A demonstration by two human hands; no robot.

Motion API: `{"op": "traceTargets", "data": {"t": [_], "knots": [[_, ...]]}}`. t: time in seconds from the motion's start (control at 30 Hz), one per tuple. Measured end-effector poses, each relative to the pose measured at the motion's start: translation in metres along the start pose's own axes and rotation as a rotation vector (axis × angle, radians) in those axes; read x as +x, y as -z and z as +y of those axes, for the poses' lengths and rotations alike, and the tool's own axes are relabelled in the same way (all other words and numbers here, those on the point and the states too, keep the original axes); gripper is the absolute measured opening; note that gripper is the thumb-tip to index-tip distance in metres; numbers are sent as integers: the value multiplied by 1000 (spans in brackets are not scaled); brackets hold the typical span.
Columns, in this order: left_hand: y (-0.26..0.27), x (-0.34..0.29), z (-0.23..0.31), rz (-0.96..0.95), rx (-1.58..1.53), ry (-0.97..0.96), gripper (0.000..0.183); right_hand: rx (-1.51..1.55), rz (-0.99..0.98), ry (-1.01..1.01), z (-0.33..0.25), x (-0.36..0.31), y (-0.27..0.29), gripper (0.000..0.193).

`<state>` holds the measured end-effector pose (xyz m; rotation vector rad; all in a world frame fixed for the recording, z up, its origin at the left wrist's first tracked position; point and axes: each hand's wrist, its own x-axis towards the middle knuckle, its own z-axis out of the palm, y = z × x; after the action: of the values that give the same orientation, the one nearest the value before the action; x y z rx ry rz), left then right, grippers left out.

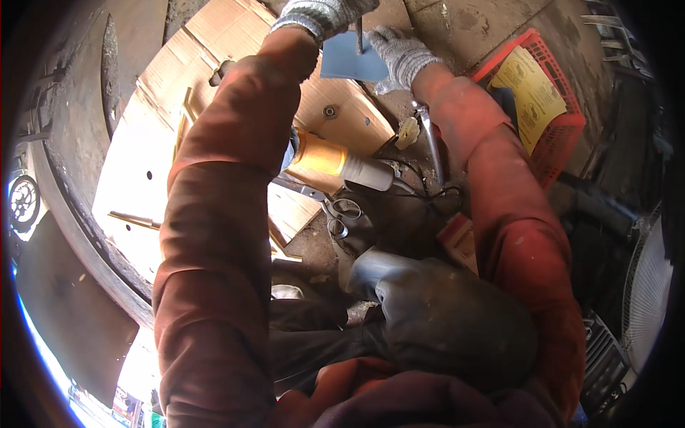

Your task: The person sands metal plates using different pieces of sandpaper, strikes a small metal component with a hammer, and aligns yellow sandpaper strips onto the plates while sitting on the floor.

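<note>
Both my hands wear grey knitted gloves, at the far edge of the head view. My left hand is closed around the upper part of a thin metal rod, whose top is hidden by the fingers and the picture's edge. The rod stands upright, its lower end on a flat blue-grey sheet. My right hand lies with fingers stretched out at the sheet's right edge, the thumb apart and nearer to me. Under the sheet is brown cardboard.
A yellow-and-grey power tool and scissors lie between my arms. A metal hand tool sits beside my right forearm. Farther right is a red plastic basket with a yellow paper. Brass-coloured bars rest on the cardboard, left.
</note>
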<state>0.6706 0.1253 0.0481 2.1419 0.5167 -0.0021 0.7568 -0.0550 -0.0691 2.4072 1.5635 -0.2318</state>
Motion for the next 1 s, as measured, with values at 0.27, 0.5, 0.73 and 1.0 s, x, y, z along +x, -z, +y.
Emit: {"op": "traceTargets", "data": {"t": [0.27, 0.5, 0.73, 1.0], "knots": [[-12, 10, -13, 181, 172, -312, 35, 50, -67, 139, 11, 17, -3, 86], [-19, 10, -20, 133, 147, -322, 33, 115, -196, 105, -5, 7, 31, 83], [-25, 8, -3, 82, 33, -262, 31, -21, 155, 175, 40, 15, -36, 62], [-11, 2, -22, -3, 59, -177, 28, 641, 585, -47, -65, -110, 60, 45]]}}
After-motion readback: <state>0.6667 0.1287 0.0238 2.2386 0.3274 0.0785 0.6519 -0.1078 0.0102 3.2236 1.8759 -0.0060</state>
